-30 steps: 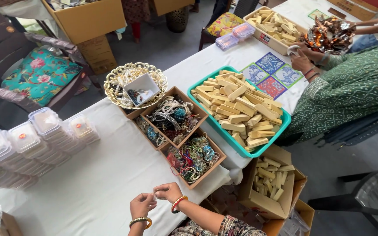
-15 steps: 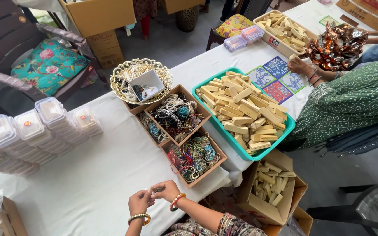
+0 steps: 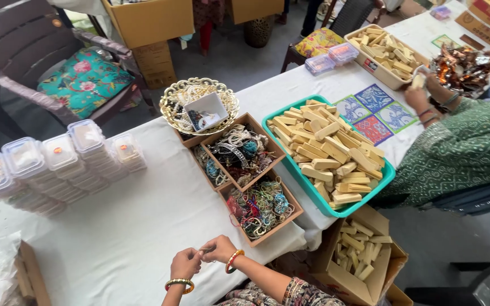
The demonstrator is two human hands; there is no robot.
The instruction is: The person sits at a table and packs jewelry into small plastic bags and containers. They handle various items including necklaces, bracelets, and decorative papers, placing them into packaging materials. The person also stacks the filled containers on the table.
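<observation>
From the head view, the left hand [image 3: 184, 263] and the right hand [image 3: 220, 248] meet at the near edge of the white-covered worktop [image 3: 114, 226], fingers of both pinched shut on a small thin piece [image 3: 204, 250] held between them, too tiny to tell what it is. Just beyond the right hand sits a cardboard tray of colourful bangles [image 3: 261, 207], with a second tray of jewellery [image 3: 239, 151] behind it. A teal tray of pale wooden blocks [image 3: 327, 153] lies to the right, and stacked clear plastic boxes [image 3: 52, 161] stand well to the left.
</observation>
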